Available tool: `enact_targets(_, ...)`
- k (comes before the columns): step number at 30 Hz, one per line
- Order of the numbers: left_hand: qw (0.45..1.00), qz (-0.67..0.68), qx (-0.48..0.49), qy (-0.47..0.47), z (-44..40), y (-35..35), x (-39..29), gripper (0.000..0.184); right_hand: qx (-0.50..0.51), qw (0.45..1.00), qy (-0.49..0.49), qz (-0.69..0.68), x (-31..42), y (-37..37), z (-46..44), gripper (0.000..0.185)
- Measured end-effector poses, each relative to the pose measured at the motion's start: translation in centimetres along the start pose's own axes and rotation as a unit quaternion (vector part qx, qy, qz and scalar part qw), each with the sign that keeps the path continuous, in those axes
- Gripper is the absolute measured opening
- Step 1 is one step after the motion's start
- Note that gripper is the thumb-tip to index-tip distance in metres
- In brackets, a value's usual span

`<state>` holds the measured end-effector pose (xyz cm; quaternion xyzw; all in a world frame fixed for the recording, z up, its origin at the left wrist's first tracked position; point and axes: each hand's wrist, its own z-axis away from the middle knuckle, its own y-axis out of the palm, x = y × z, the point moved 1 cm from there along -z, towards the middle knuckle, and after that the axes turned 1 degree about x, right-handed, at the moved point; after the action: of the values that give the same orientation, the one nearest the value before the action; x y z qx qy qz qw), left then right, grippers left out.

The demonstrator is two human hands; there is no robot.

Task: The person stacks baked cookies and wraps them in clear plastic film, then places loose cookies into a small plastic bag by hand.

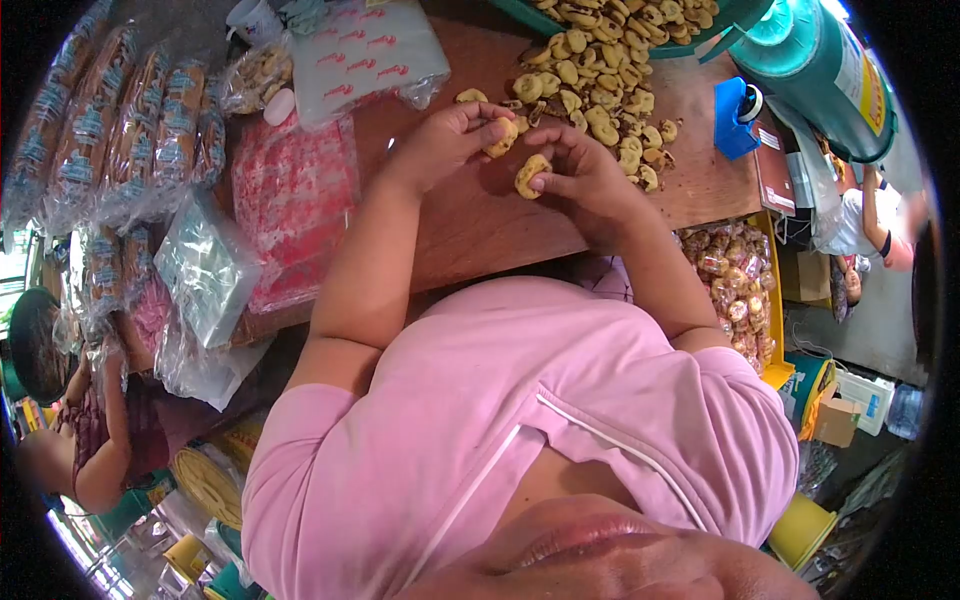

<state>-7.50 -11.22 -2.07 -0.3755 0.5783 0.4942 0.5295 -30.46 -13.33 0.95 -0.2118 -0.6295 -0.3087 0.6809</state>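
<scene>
My left hand pinches a small golden cookie between thumb and fingers. Close beside it, my right hand grips another cookie by its edge, and the two cookies are slightly apart. Both hands are above the brown tabletop. Just beyond them spreads a heap of loose cookies, pale yellow with dark brown bits. One single cookie lies near my left knuckles.
Clear printed bags and red-printed plastic lie at left, near wrapped long loaves. A green tub, blue tape dispenser and yellow crate of wrapped pieces stand right. Other people are at both sides.
</scene>
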Motion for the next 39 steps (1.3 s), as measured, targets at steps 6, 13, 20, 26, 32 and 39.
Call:
enact_targets(6, 0.928, -0.364, 0.024, 0.073, 0.3, 0.8, 0.8, 0.028, 0.009, 0.908, -0.03, 0.417, 1.5, 0.1, -0.4, 0.023)
enact_targets(13, 0.881, -0.398, -0.211, 0.145, -0.6, -0.6, 0.5, 0.024, -0.196, 0.782, -0.092, 0.584, 4.1, -4.2, -8.0, 0.031)
enact_targets(20, 0.848, -0.403, -0.313, 0.146, -0.8, -1.7, -0.1, 0.022, -0.144, 0.761, -0.093, 0.626, 3.1, -2.8, -8.2, 0.034)
enact_targets(26, 0.839, -0.44, -0.294, 0.127, -1.5, -1.5, 1.4, 0.025, -0.068, 0.869, 0.032, 0.489, 4.4, -0.1, -3.1, 0.029)
enact_targets(32, 0.799, -0.494, -0.316, 0.13, -1.1, -1.9, 1.3, 0.025, -0.079, 0.742, -0.111, 0.656, 3.4, -2.8, -5.6, 0.031)
enact_targets(39, 0.806, -0.431, -0.358, 0.192, -1.0, -1.6, 0.0, 0.021, -0.03, 0.777, -0.034, 0.628, 4.5, -2.4, -7.2, 0.029)
